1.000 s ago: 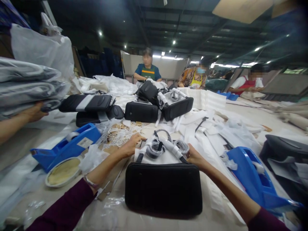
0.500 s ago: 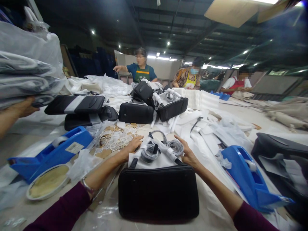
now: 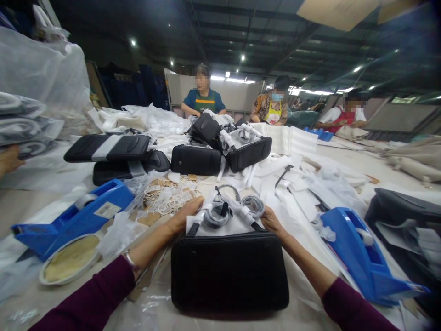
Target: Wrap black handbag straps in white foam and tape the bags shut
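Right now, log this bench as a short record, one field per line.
left hand: at the black bag's far left corner, grip unclear
right hand: at its far right corner, grip unclear
bag top: two wrapped coils
tools: left blue dispenser, right blue dispenser
beyond: black bag pile
left edge: another person's hand at wrapped bundles

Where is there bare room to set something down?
Bare tabletop shows at far right, between the white stack and beige cloth, and at left, between the plastic-wrapped pile and left blue dispenser. The middle is crowded with black bags and white scraps.
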`<state>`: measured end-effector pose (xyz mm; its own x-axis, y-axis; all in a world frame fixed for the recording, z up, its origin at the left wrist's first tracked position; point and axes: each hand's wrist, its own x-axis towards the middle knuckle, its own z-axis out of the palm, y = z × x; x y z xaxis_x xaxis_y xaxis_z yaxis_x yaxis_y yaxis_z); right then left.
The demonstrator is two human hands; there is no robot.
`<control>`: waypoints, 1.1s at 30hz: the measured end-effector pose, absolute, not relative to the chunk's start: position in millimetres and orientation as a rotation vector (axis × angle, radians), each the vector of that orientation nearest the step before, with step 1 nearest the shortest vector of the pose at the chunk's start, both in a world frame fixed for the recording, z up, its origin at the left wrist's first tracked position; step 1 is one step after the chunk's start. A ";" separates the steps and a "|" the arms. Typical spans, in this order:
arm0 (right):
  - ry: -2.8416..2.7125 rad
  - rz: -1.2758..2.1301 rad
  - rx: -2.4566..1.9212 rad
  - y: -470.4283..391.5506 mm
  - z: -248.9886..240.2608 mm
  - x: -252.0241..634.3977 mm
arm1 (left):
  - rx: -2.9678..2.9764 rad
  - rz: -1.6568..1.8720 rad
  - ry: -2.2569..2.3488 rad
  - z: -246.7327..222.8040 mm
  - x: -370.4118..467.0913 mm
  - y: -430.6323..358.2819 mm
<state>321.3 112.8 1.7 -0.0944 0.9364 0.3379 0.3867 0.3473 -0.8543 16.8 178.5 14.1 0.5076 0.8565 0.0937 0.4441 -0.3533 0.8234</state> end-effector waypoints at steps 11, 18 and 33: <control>-1.429 0.745 -1.361 132.5 -21.5 322.3 | 2.095 0.700 1.342 11.1 28.5 179.4; -1.417 0.750 -1.337 134.6 -20.4 323.3 | 2.038 0.997 1.319 19.9 27.9 181.5; -1.442 0.696 -1.412 123.4 -7.0 318.0 | 1.063 0.348 0.649 26.6 -0.3 129.2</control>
